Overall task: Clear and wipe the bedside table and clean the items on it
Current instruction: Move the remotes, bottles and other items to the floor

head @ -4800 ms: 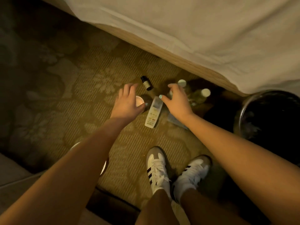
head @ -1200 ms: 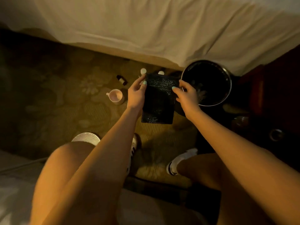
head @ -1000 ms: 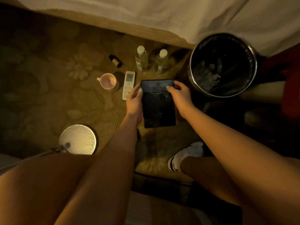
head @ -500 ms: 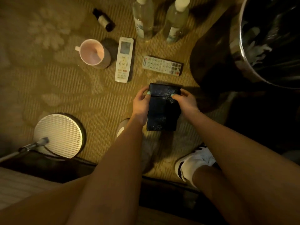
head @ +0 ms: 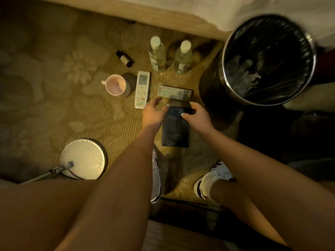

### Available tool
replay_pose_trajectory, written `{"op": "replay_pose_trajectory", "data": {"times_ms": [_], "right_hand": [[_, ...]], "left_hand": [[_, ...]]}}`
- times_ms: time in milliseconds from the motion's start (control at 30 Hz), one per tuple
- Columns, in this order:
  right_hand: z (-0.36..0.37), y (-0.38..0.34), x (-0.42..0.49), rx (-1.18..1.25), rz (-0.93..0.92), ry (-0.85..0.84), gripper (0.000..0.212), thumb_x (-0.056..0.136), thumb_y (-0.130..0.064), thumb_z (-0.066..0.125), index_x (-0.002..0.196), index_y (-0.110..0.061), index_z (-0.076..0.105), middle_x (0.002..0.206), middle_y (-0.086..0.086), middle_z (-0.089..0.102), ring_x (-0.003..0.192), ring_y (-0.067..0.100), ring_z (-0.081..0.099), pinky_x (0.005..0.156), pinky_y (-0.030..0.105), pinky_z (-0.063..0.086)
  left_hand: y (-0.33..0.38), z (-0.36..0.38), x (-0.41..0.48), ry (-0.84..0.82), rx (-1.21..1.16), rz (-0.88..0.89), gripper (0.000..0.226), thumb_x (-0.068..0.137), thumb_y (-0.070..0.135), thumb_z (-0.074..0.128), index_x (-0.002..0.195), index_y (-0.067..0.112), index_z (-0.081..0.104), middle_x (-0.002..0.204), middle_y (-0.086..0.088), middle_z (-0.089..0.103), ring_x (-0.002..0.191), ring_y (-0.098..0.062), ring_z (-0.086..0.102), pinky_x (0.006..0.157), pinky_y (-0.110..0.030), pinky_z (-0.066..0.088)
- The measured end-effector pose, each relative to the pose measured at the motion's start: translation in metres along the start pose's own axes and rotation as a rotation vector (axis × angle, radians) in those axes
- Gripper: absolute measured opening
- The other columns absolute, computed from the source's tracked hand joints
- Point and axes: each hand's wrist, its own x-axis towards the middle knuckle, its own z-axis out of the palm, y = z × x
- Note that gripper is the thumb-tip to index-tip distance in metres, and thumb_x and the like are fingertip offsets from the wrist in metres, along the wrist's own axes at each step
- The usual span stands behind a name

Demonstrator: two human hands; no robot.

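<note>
A flat black folder [head: 175, 132], speckled with dust, is low over the carpet just in front of a grey TV remote [head: 175, 92]. My left hand [head: 153, 114] holds its upper left edge with the thumb on top. At the upper right edge my right hand [head: 198, 117] grips it, thumb across the face. On the carpet beyond lie a white AC remote [head: 142, 89], a pink mug [head: 117, 86], a small dark bottle [head: 125, 58] on its side and two upright clear bottles [head: 157, 55] [head: 183, 57].
A round bin with a black liner [head: 268, 58] stands at the right, close to the folder. The bed edge [head: 163, 15] runs along the top. A white round lamp base [head: 83, 158] sits at lower left. My two white shoes [head: 211, 180] are on the carpet below.
Both hands have brought the black folder down from in front of the bin to just above the carpet near the grey remote. The view has tilted and shifted over the floor items.
</note>
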Motion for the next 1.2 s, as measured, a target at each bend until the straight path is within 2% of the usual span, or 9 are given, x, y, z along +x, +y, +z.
{"op": "replay_pose_trajectory", "data": {"times_ms": [233, 400, 567, 667, 767, 900, 967, 1033, 1200], "right_hand": [[-0.081, -0.086, -0.097, -0.02, -0.236, 0.07, 0.062, 0.089, -0.02, 0.065, 0.144, -0.014, 0.038, 0.143, 0.007, 0.044, 0.129, 0.021, 0.044, 0.097, 0.026, 0.037], [-0.15, -0.132, -0.181, -0.157, -0.453, 0.132, 0.063, 0.088, -0.025, 0.067, 0.144, -0.018, 0.038, 0.142, 0.003, 0.045, 0.129, 0.018, 0.044, 0.098, 0.025, 0.036], [-0.223, -0.131, -0.258, -0.149, -0.536, 0.302, 0.06, 0.088, -0.026, 0.068, 0.141, -0.016, 0.042, 0.137, 0.005, 0.05, 0.125, 0.021, 0.049, 0.095, 0.028, 0.042], [-0.262, -0.111, -0.298, -0.158, -0.542, 0.395, 0.058, 0.089, -0.025, 0.066, 0.141, -0.013, 0.042, 0.138, 0.008, 0.048, 0.127, 0.021, 0.047, 0.096, 0.025, 0.037], [-0.301, -0.085, -0.334, -0.19, -0.545, 0.452, 0.059, 0.088, -0.025, 0.067, 0.14, -0.014, 0.043, 0.139, 0.008, 0.047, 0.129, 0.021, 0.045, 0.102, 0.028, 0.037], [-0.36, -0.044, -0.373, -0.215, -0.48, 0.592, 0.058, 0.088, -0.024, 0.067, 0.139, -0.012, 0.044, 0.136, 0.012, 0.047, 0.124, 0.023, 0.048, 0.102, 0.031, 0.039], [-0.391, -0.018, -0.389, -0.153, -0.438, 0.683, 0.058, 0.086, -0.024, 0.069, 0.137, -0.009, 0.045, 0.133, 0.014, 0.049, 0.118, 0.021, 0.052, 0.096, 0.025, 0.041], [-0.42, 0.01, -0.403, -0.132, -0.373, 0.774, 0.056, 0.086, -0.025, 0.069, 0.135, -0.008, 0.047, 0.131, 0.013, 0.05, 0.117, 0.022, 0.051, 0.09, 0.021, 0.036], [-0.469, 0.066, -0.419, -0.078, -0.226, 0.898, 0.056, 0.087, -0.024, 0.067, 0.136, -0.009, 0.045, 0.136, 0.011, 0.048, 0.125, 0.025, 0.045, 0.1, 0.032, 0.037]], "left_hand": [[0.107, -0.066, -0.069, 0.056, 0.0, 0.258, 0.052, 0.09, 0.029, 0.067, 0.138, 0.019, 0.05, 0.131, -0.004, 0.055, 0.122, -0.018, 0.05, 0.105, -0.041, 0.042], [0.18, -0.083, -0.145, 0.037, 0.018, 0.552, 0.053, 0.09, 0.03, 0.067, 0.139, 0.023, 0.048, 0.132, -0.001, 0.054, 0.12, -0.013, 0.049, 0.103, -0.04, 0.044], [0.234, -0.073, -0.219, 0.006, 0.075, 0.764, 0.054, 0.088, 0.034, 0.067, 0.138, 0.03, 0.047, 0.129, 0.005, 0.054, 0.124, -0.019, 0.047, 0.103, -0.05, 0.043], [0.268, -0.049, -0.26, -0.039, 0.169, 0.898, 0.054, 0.088, 0.039, 0.067, 0.138, 0.032, 0.046, 0.131, 0.004, 0.053, 0.124, -0.022, 0.046, 0.103, -0.049, 0.042], [0.301, -0.016, -0.3, -0.065, 0.311, 1.03, 0.051, 0.09, 0.041, 0.063, 0.138, 0.031, 0.047, 0.134, 0.002, 0.053, 0.124, -0.023, 0.044, 0.104, -0.044, 0.039], [0.339, 0.034, -0.347, -0.115, 0.449, 1.166, 0.049, 0.092, 0.038, 0.062, 0.138, 0.029, 0.049, 0.136, 0.001, 0.052, 0.129, -0.023, 0.04, 0.103, -0.034, 0.031], [0.356, 0.061, -0.362, -0.137, 0.51, 1.203, 0.05, 0.092, 0.037, 0.063, 0.139, 0.027, 0.05, 0.136, -0.001, 0.052, 0.129, -0.026, 0.041, 0.1, -0.033, 0.031], [0.371, 0.089, -0.373, -0.163, 0.534, 1.213, 0.051, 0.091, 0.037, 0.064, 0.139, 0.025, 0.05, 0.135, -0.004, 0.052, 0.126, -0.029, 0.042, 0.102, -0.035, 0.032], [0.393, 0.16, -0.381, -0.265, 0.573, 1.225, 0.057, 0.088, 0.037, 0.068, 0.139, 0.021, 0.049, 0.136, -0.009, 0.051, 0.128, -0.032, 0.042, 0.108, -0.039, 0.032]]}}
